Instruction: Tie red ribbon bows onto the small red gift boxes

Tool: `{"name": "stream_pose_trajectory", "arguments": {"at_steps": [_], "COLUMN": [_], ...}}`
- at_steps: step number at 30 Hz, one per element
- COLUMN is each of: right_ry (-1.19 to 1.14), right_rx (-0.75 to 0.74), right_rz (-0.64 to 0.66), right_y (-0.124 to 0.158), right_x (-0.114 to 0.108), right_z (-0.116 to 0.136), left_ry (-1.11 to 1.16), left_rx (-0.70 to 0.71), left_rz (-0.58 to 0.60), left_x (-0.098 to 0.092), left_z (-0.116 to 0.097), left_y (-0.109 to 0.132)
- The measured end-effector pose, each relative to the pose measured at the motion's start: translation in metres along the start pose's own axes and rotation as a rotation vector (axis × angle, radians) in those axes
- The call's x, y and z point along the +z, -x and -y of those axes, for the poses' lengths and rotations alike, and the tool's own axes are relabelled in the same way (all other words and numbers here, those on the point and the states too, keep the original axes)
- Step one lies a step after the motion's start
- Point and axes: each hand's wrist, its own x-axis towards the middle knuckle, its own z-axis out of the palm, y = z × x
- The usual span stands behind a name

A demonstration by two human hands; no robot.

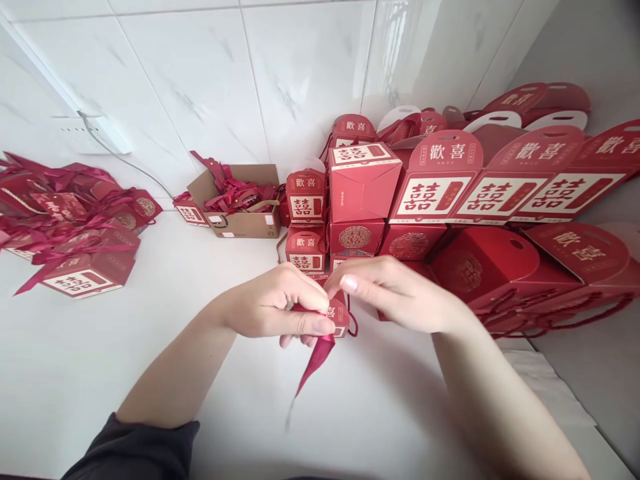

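Note:
A small red gift box [341, 319] with cream lettering sits between my two hands above the white surface. My left hand [280, 301] is closed, thumb and fingers pinching a dark red ribbon [316, 359] at the box's top; the ribbon's loose end hangs down and tapers to a point. My right hand [395, 293] is closed on the box's top from the right, fingers curled over it. A thin red cord loop [353, 325] hangs at the box's right side. Most of the box is hidden by my fingers.
Stacked red gift boxes [440, 193] fill the back right against the tiled wall. An open cardboard box [240, 217] holds red ribbons. A pile of ribboned small boxes [75, 233] lies at the left. A wall socket with cable [95, 133] is behind it.

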Motion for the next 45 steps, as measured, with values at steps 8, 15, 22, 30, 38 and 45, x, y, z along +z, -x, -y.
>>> {"name": "stream_pose_trajectory", "arguments": {"at_steps": [8,15,22,30,38,45], "right_ry": [-0.804,-0.604,0.021,0.972,0.89,0.352], "right_rx": [0.068,0.078,-0.012,0.337,0.469,0.024], "right_rz": [0.308,0.217,0.218,-0.139,-0.304,-0.015], "right_y": [-0.018,-0.004,0.014,0.015,0.047,0.03], "right_x": [0.041,0.019,-0.004,-0.001,-0.046,-0.019], "right_z": [-0.025,-0.009,0.02,0.005,-0.009,0.03], "left_ry": [0.131,0.148,0.034,-0.234,-0.229,0.372], "left_rx": [-0.123,-0.236,-0.077,-0.08,-0.125,-0.198], "left_rz": [-0.033,-0.148,-0.123,-0.262,-0.701,-0.376], "left_x": [-0.002,-0.003,-0.011,-0.025,-0.033,0.031], "left_z": [0.002,0.005,-0.008,-0.006,-0.01,0.002], "left_y": [0.003,0.01,0.02,0.026,0.049,-0.021]}}
